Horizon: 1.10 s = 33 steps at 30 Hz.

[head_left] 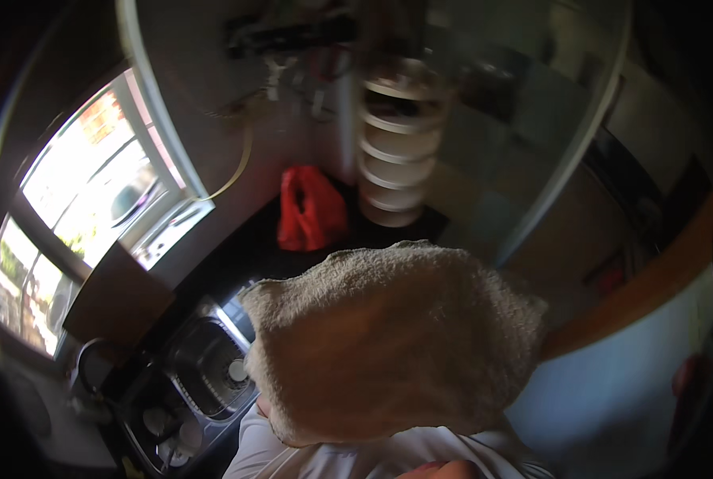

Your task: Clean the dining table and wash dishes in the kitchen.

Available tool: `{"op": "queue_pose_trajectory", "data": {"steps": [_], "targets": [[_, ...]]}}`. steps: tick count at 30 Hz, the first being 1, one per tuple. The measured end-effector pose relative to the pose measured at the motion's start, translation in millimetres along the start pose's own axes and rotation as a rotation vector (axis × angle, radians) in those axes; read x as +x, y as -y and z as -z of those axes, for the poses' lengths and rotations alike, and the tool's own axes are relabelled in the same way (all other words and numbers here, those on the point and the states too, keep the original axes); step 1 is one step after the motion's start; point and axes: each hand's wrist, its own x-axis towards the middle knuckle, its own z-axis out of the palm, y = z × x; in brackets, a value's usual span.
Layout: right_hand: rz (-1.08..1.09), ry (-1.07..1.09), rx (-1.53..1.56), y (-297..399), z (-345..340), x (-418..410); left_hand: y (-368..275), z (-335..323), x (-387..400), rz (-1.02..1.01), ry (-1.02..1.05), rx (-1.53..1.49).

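Observation:
A beige terry cloth (pixel 392 341) is spread out in front of my chest and covers the middle of the view. Both of my hands are hidden behind or under it. A little skin shows at its lower left edge, beside the white shirt sleeve (pixel 251 440), too little to show a grip. Beyond the cloth's upper edge, a red bag or cloth (pixel 309 209) sits on the dark countertop (pixel 230 257).
A stainless steel sink (pixel 209 365) with a curved tap (pixel 90 359) and dishes (pixel 180 440) lies at left, below a window (pixel 93 173). A stack of round white containers (pixel 398 161) stands beyond the cloth. A wooden edge (pixel 637 299) runs at right.

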Motion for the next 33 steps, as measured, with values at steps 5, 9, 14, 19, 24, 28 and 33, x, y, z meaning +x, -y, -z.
{"op": "queue_pose_trajectory", "data": {"steps": [5, 9, 14, 19, 24, 28, 33], "targets": [[0.031, -0.024, 0.180, -21, 10, 5, 50, -63, -7, 0.185, 0.122, 0.220], [-0.009, -0.077, 0.263, -46, 31, 7, 73, -116, -5, 0.249, 0.262, 0.394], [-0.175, -0.112, 0.318, -115, 35, -15, 65, -175, -3, 0.212, 0.414, 0.597], [-0.315, -0.138, 0.303, -138, 93, 1, 20, -305, 6, 0.142, 0.584, 0.671], [-0.286, -0.139, 0.346, -125, 34, -16, 27, -325, 3, 0.070, 0.746, 0.736], [-0.187, -0.154, 0.350, -81, 42, -1, 5, -342, -3, 0.013, 0.786, 0.710], [-0.113, -0.153, 0.339, -47, 44, 0, -2, -333, -11, 0.030, 0.807, 0.677]]}}
